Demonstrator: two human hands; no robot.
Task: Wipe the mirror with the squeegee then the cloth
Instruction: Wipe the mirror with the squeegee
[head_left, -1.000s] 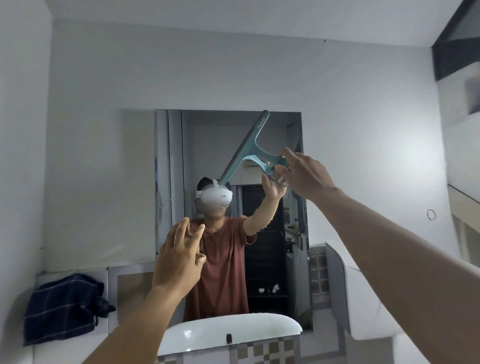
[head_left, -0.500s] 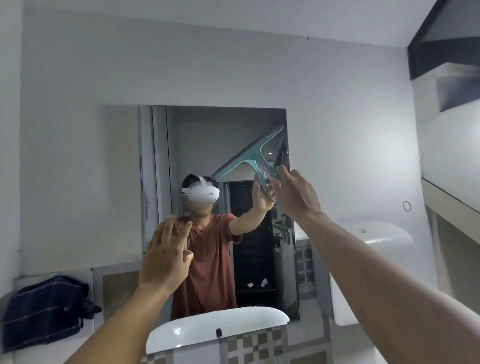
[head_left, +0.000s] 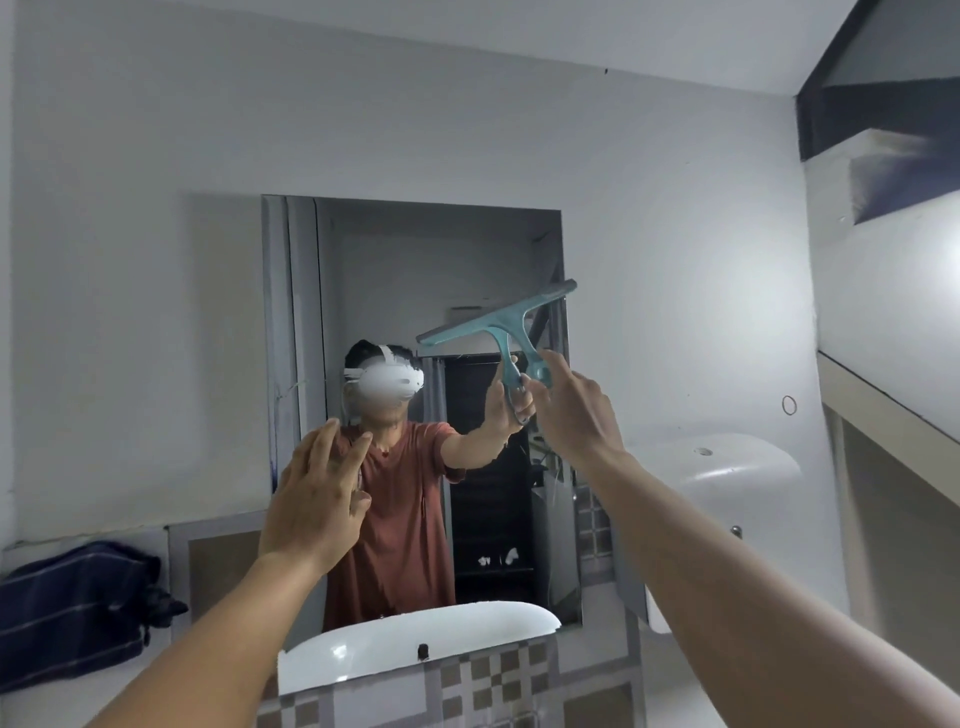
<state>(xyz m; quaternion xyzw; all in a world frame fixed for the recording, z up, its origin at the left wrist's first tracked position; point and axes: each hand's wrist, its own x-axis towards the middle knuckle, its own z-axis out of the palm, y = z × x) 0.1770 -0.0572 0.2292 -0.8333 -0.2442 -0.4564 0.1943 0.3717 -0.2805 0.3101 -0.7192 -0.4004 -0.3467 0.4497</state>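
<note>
Change: since a second ago my right hand (head_left: 574, 410) has swung the teal plastic squeegee (head_left: 498, 325) from a steep, nearly upright slant down to a shallow diagonal, and lowered it on the frameless rectangular wall mirror (head_left: 415, 291).
Meaning: I judge I am mid-stroke on the squeegee pass, working the upper right part of the glass; the cloth step is not yet begun.
Squeegee position: it lies over the mirror's right side, its high end reaching the right edge. Whether the blade presses the glass I cannot tell for sure.
Long axis: the blade bar runs from lower left to upper right, a gentle rise; the handle drops from its middle down and right into my grip.
Right hand: closed around the handle's lower end, arm stretched out.
Left hand: my left hand (head_left: 317, 499) is raised before the mirror's lower left, fingers spread and loose, holding nothing.
Cloth: the dark blue checked cloth (head_left: 72, 613) lies bunched on the surface at far left, well apart from both hands.
Below: the white ceramic basin (head_left: 415, 644) sits under the mirror.
</note>
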